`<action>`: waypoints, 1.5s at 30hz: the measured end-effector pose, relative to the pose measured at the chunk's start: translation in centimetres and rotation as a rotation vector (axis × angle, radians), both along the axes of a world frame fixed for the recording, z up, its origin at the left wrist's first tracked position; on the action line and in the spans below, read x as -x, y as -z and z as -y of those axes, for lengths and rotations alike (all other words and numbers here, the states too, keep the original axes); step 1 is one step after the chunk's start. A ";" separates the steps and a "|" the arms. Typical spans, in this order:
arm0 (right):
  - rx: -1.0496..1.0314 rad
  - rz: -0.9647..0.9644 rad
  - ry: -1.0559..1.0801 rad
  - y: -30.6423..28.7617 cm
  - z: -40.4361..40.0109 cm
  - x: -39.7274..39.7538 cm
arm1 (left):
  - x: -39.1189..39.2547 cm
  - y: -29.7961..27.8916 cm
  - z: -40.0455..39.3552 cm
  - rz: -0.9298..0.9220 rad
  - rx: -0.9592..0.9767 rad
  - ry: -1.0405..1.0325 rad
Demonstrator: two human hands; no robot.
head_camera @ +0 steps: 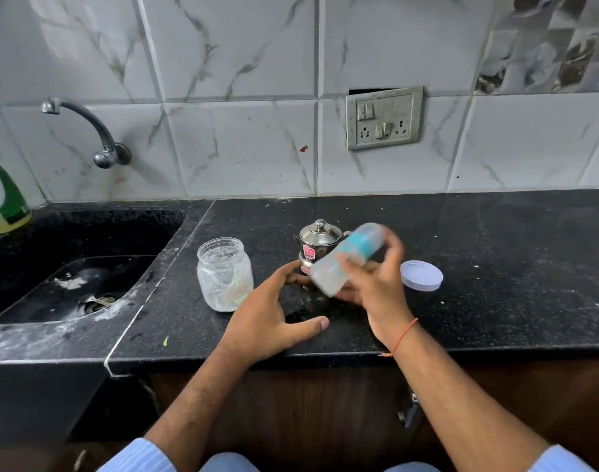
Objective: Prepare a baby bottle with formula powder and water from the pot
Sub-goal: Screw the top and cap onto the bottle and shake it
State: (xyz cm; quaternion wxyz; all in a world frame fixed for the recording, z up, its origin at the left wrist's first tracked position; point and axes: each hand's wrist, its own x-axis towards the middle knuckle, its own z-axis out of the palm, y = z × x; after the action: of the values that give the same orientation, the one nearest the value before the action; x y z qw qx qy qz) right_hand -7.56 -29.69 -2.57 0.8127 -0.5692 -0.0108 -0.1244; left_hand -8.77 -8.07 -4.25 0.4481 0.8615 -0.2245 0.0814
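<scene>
My right hand (373,284) grips a baby bottle (346,262) with a blue cap end, tilted and motion-blurred, above the black counter (495,301). Behind it stands a small steel pot (317,243) with a knobbed lid and a pink label. My left hand (274,308) rests open on the counter, fingers spread, just left of the bottle and in front of the pot. A clear plastic jar (225,274) without a lid stands to the left of my left hand. Its white lid (422,275) lies flat on the counter to the right of my right hand.
A black sink (69,267) with a wall tap (86,127) fills the left side. A green-capped bottle (6,202) stands at the far left corner. A switch plate (384,118) sits on the tiled wall behind the counter.
</scene>
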 end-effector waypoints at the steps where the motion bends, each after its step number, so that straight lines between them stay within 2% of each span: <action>1: -0.122 0.001 0.067 -0.2 0.4 -0.2 | 0.0 0.1 0.0 0.000 0.006 -0.003; 2: -0.194 -0.019 0.076 -0.2 0.7 -0.3 | 0.0 0.1 0.0 0.001 0.007 -0.007; 3: -0.162 -0.041 0.021 -0.5 0.9 -0.2 | 0.1 0.1 0.1 0.004 0.004 -0.009; 5: 0.052 -0.035 -0.121 -0.4 0.7 0.4 | 0.2 0.0 0.1 0.009 -0.001 -0.008; 6: 0.073 -0.022 -0.110 -0.4 0.4 0.6 | 0.1 0.0 0.1 0.010 -0.001 -0.007; 8: -0.104 -0.008 0.050 -0.4 0.8 0.4 | 0.0 0.0 0.1 0.012 -0.004 -0.006; 10: -0.199 -0.026 0.038 -0.5 1.5 0.1 | -0.1 0.2 0.2 0.014 -0.006 0.005; 12: -0.008 -0.038 -0.123 -0.5 1.2 0.5 | 0.0 0.1 0.2 0.025 -0.018 0.017; 13: 0.052 -0.028 -0.134 -0.5 1.0 0.7 | 0.0 0.0 0.1 0.030 -0.022 0.021; 16: -0.179 -0.006 0.080 -0.4 1.1 0.3 | -0.1 0.1 0.1 0.039 -0.025 0.024; 17: -0.206 -0.017 0.077 -0.4 1.2 0.2 | -0.1 0.1 0.2 0.040 -0.021 0.023; 20: 0.024 -0.009 -0.088 -0.5 0.5 0.7 | -0.1 0.1 0.1 0.039 -0.004 0.025; 21: -0.010 -0.004 -0.034 -0.4 0.3 0.6 | -0.1 0.1 0.1 0.040 -0.011 0.028; 23: -0.232 0.009 0.113 -0.5 0.8 0.2 | -0.1 0.1 0.1 0.037 -0.014 0.030; 24: -0.284 -0.003 0.109 -0.6 1.0 0.0 | 0.0 0.1 0.1 0.033 -0.007 0.028; 27: -0.010 -0.002 -0.076 -0.7 0.3 0.6 | 0.2 -0.1 0.1 0.027 0.000 0.025; 28: -0.006 0.003 -0.038 -0.5 0.1 0.6 | 0.2 -0.1 0.1 0.022 0.000 0.025; 30: -0.213 0.016 0.120 -0.5 0.5 0.2 | 0.0 -0.1 0.1 0.020 -0.002 0.028; 31: -0.284 0.003 0.116 -0.5 0.8 -0.1 | 0.0 0.0 0.1 0.019 0.001 0.024; 32: -0.237 -0.017 0.046 -0.7 0.9 -0.1 | 0.0 0.1 0.1 0.017 0.005 0.020; 34: 0.011 -0.009 -0.120 -0.6 0.4 0.4 | 0.1 0.1 0.0 0.028 0.006 0.016; 35: 0.040 0.005 -0.102 -0.5 0.1 0.5 | 0.1 0.1 -0.1 0.032 0.004 0.019; 38: -0.257 0.007 0.095 -0.4 1.1 -0.2 | -0.1 0.2 0.1 0.033 -0.001 0.029; 39: -0.254 -0.009 0.064 -0.6 1.2 -0.2 | -0.2 0.3 0.2 0.033 -0.001 0.026; 41: -0.030 0.005 -0.079 -0.5 0.7 0.3 | -0.1 0.2 0.3 0.040 -0.014 0.020; 42: 0.020 0.021 -0.077 -0.3 0.4 0.4 | -0.1 0.1 0.2 0.043 -0.025 0.017; 45: -0.255 0.035 0.114 -0.3 1.0 -0.1 | -0.1 0.2 0.2 0.038 -0.031 0.009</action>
State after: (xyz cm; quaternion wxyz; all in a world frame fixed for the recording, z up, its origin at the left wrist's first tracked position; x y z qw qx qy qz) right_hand -7.43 -30.74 -2.26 0.8696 -0.4588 0.0232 -0.1810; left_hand -8.67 -8.30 -4.48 0.4307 0.8656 -0.2380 0.0923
